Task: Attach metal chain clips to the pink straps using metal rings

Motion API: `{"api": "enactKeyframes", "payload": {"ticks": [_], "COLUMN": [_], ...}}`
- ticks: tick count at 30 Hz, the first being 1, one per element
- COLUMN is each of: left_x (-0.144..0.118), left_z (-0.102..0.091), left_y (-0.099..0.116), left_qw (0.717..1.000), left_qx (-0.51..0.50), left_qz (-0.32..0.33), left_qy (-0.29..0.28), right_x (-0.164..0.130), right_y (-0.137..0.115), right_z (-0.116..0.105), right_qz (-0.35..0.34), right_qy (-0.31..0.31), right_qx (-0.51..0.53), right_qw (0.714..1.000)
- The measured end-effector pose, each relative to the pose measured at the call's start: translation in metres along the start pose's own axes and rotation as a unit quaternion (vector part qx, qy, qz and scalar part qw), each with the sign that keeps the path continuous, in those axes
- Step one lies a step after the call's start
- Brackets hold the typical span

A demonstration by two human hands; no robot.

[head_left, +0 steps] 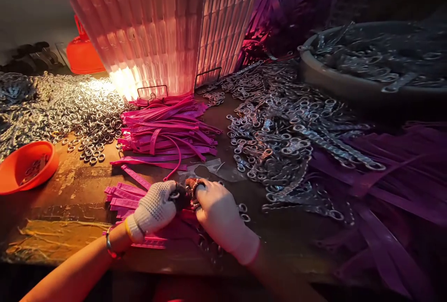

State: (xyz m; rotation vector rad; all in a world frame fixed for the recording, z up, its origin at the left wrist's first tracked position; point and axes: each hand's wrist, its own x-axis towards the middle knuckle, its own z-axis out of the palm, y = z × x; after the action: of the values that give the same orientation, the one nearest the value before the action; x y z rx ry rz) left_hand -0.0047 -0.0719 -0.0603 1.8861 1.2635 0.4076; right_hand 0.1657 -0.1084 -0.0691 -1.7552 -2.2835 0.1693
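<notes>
My left hand (153,209), in a white dotted knit glove with a yellow cuff edge, is closed, and a bit of dark metal shows at its fingertips. Close beside it, my right hand (221,213), in a light glove, is also closed, its dark and reddish-brown fingertips curled inward. What the right hand grips is hidden. Metal links (243,212) lie beside and below the right hand. Flat pink straps (122,199) lie under and left of my left hand. A larger pile of pink straps (165,130) sits just beyond both hands.
Metal rings (92,146) heap at left, by an orange bowl (49,171) and a red lamp (84,55). A ribbed panel (150,27) stands behind. Ring-ended metal chains (279,148) spread right of centre. A large tub (314,67) and purple straps (384,185) occupy the right.
</notes>
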Motion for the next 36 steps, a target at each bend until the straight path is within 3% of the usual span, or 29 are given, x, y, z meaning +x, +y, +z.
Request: {"api": "enactKeyframes", "payload": {"ticks": [3, 7, 11, 17, 21, 24, 27, 28, 30, 33, 36], "left_x": [0.005, 0.008, 0.008, 0.006, 0.007, 0.01, 0.011, 0.012, 0.011, 0.01, 0.008], "left_z": [-0.002, -0.004, -0.001, -0.001, -0.006, -0.01, -0.012, -0.012, -0.011, -0.009, -0.007], "left_y": [-0.004, -0.007, -0.009, -0.007, -0.002, 0.0, 0.0, 0.001, 0.005, 0.015, 0.022], "left_qw": [0.998, 0.995, 0.988, 0.969, 0.963, 0.962, 0.945, 0.934, 0.907, 0.871, 0.846], "left_qx": [-0.035, -0.076, -0.136, -0.208, -0.208, -0.215, -0.275, -0.305, -0.364, -0.424, -0.455], "left_qz": [0.007, -0.019, -0.037, -0.066, -0.097, -0.132, -0.164, -0.173, -0.19, -0.205, -0.197], "left_qy": [-0.052, -0.068, -0.066, -0.113, -0.14, -0.104, -0.067, -0.07, -0.087, -0.138, -0.195], "right_x": [0.004, 0.011, 0.015, 0.006, -0.002, 0.004, 0.024, 0.032, 0.046, 0.064, 0.076], "right_y": [0.001, 0.003, 0.003, 0.001, 0.003, 0.026, 0.072, 0.089, 0.12, 0.15, 0.162], "right_z": [-0.017, -0.03, -0.026, -0.012, -0.016, -0.037, -0.056, -0.058, -0.054, -0.036, -0.024], "right_qz": [0.011, -0.005, -0.016, -0.145, -0.147, -0.12, -0.016, 0.036, 0.068, -0.009, -0.068], "right_qy": [-0.091, -0.208, -0.197, -0.172, -0.15, -0.124, -0.071, -0.065, -0.087, -0.115, -0.14], "right_qx": [0.006, -0.016, -0.044, -0.082, -0.087, -0.09, -0.145, -0.194, -0.26, -0.283, -0.265], "right_qw": [0.996, 0.978, 0.979, 0.971, 0.974, 0.981, 0.987, 0.978, 0.959, 0.952, 0.952]}}
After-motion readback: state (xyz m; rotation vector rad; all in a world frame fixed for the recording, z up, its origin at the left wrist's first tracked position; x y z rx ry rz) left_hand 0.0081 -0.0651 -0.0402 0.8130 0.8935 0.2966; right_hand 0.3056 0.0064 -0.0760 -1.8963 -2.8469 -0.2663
